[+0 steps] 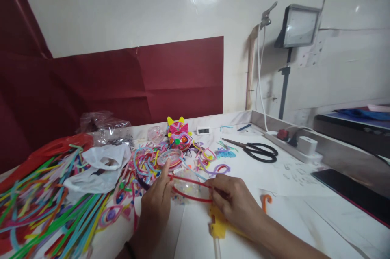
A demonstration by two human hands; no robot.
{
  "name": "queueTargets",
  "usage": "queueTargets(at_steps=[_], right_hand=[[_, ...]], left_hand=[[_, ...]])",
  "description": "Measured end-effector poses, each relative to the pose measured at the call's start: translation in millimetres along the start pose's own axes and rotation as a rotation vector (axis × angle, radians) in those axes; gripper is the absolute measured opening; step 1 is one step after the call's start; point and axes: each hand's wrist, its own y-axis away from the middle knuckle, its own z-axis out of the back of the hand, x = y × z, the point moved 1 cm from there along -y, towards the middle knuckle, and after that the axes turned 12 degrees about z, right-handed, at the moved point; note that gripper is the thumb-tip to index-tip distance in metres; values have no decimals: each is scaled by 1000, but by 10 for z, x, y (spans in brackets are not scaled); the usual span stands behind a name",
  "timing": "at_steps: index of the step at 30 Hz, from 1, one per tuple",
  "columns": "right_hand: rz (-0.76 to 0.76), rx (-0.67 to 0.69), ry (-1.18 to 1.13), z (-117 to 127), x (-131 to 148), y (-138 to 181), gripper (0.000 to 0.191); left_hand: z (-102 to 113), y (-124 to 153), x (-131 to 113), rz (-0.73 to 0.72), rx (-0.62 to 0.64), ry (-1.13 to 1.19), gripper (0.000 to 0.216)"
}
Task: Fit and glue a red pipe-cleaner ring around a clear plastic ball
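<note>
Your red stem [189,180] runs between your two hands above the tabletop [283,218], bent so that two strands lie one above the other with a narrow gap between. Your right hand [234,198] has its grip pinching the stem between thumb and fingers at the right end. Your left hand [157,198] stands upright at the other end, fingers close together, with the stem at its fingertips; the picture is soft there, so you cannot tell whether that grip is pressed on the stem or only steadying it.

Below your right hand lies a yellow glue gun [217,226], partly covered by it, and an orange hook [267,199] shows just beside your wrist. Just beyond the stem sits a clear dish [168,157], with a colourful cat figure [180,140] behind it and a small white clock [203,131] to the right of that. Black scissors [261,152] lie farther right, their blades pointing left, near a white power strip [309,157]. A dark phone [350,192] lies near the right edge of your view.

To your left, loose stems [88,216] of many colours are heaped around a white bag [103,165], with a red bag [57,151] behind them.
</note>
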Motion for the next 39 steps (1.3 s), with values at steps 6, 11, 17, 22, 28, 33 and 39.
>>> queueTargets(at_steps=[6,11,17,22,28,33,39], right_hand=[[11,-12,3,4,4,-2,26],[-19,-13,-7,20,11,-4,24],[-155,-114,-234,-5,-53,-11,19],[-371,-177,-647,-65,-145,-47,25],[-441,-230,-846,20,-176,-125,40],[-492,-264,-974,57,-217,-144,40],[-542,-251,-1089,72,-280,-136,42]], left_hand=[[-10,-63,54,-48,1,-45,24],[-25,-101,215,-23,-24,-38,22],[-42,-83,219,-59,-14,-141,13],[-62,-38,113,-158,-4,-195,15],[-26,-69,27,-155,49,-201,21],[-14,-126,51,231,247,22,24],[-39,-130,63,426,342,189,35]])
